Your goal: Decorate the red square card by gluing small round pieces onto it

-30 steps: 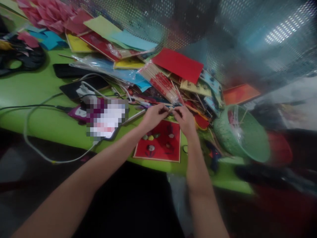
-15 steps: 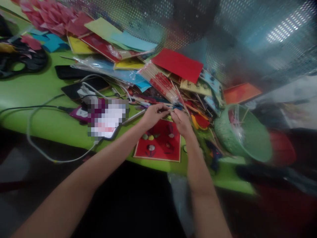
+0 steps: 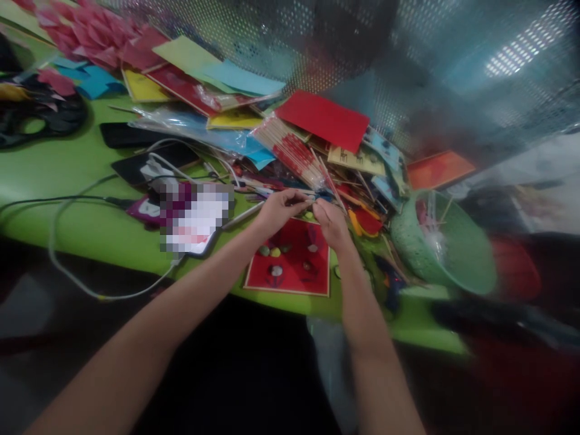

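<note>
My left hand (image 3: 277, 212) and my right hand (image 3: 331, 223) meet fingertip to fingertip above a red board (image 3: 290, 258) with small painted pebbles on it. Both hands are pinched shut on one small item between them, too small and blurred to name. The red board lies on a green table (image 3: 67, 163) close to its near edge. Just beyond my fingers lies a clear packet of thin sticks with red bands (image 3: 293, 151).
Coloured paper sheets and cards are heaped behind the hands, with a red sheet (image 3: 322, 119) on top. A green mesh bowl (image 3: 441, 251) stands to the right. Phones and cables (image 3: 67, 199) lie to the left, pink folded paper (image 3: 86, 30) at the far left.
My right hand has shifted slightly left and closer to my left hand. The pinch between both hands stays the same.
</note>
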